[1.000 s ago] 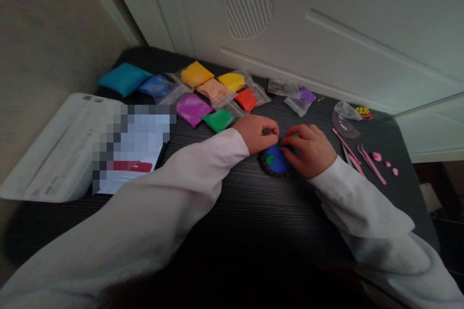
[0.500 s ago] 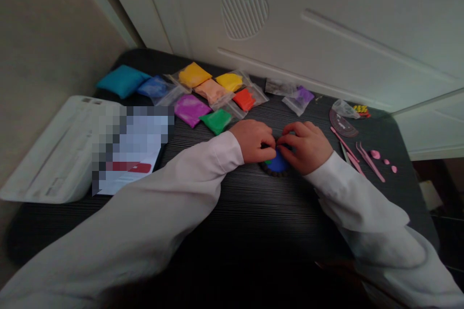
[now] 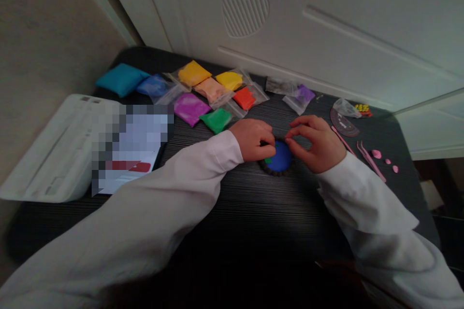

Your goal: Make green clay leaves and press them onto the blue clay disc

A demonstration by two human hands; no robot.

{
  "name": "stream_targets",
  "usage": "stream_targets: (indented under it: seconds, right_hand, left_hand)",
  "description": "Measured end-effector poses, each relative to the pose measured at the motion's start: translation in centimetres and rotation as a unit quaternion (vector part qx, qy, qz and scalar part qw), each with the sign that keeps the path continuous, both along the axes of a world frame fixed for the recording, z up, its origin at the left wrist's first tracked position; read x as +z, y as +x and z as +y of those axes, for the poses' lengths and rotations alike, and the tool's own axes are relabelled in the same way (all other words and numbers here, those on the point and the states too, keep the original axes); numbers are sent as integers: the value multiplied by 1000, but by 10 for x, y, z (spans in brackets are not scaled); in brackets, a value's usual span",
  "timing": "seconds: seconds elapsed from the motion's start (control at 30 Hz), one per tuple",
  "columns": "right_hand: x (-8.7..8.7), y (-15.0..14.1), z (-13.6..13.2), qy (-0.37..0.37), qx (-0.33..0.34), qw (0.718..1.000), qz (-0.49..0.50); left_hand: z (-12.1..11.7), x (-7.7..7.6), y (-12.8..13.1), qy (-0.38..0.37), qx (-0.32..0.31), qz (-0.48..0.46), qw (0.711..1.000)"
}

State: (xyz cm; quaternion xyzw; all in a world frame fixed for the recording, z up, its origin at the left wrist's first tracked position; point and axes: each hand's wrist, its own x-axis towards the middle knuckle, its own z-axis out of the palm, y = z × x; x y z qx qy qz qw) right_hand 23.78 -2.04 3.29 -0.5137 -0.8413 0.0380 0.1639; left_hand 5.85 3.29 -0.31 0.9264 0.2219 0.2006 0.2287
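Observation:
A small round clay disc (image 3: 280,157) lies on the dark table, blue in the middle with a rim of brown clay beads. Bits of green clay (image 3: 268,160) show at its left side, partly hidden by fingers. My left hand (image 3: 253,140) is closed over the disc's left edge, fingertips curled downward; whatever they pinch is hidden. Just off the disc's upper right rim, my right hand (image 3: 314,144) has its thumb and forefinger brought together, the other fingers loosely bent. Anything between those fingertips is too small to make out.
Bags of coloured clay lie behind, including green (image 3: 216,120), purple (image 3: 191,109) and red (image 3: 244,98). At the left are a phone (image 3: 139,142) and a white box (image 3: 54,154). Pink tweezers (image 3: 371,161) and pink clay pieces (image 3: 376,154) lie at right; a white panel (image 3: 326,38) stands behind.
My right hand has shifted right, off the disc, uncovering more of its blue middle. My left hand moved slightly down and left, then stayed over the left edge, covering some green.

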Motion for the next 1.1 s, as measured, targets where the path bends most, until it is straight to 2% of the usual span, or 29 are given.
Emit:
stream_targets:
  seconds: [0.23, 0.6, 0.8, 0.97, 1.1]
  right_hand:
    - [-14, -3, 0, -8, 24, 997, -68]
    - [-14, -10, 1, -24, 29, 993, -112]
    - [-16, -7, 3, -21, 50, 995, -81]
    - [-7, 1, 5, -5, 49, 998, -27]
    - [-6, 3, 3, -2, 49, 998, -35]
  left_hand:
    - [1, 3, 0, -10, 3, -1, 1000]
    - [0, 4, 0, -13, 10, 13, 1000]
    - [0, 3, 1, -5, 8, 23, 1000]
    - [0, 3, 1, -10, 6, 18, 1000]
    - [0, 4, 0, -12, 7, 20, 1000]
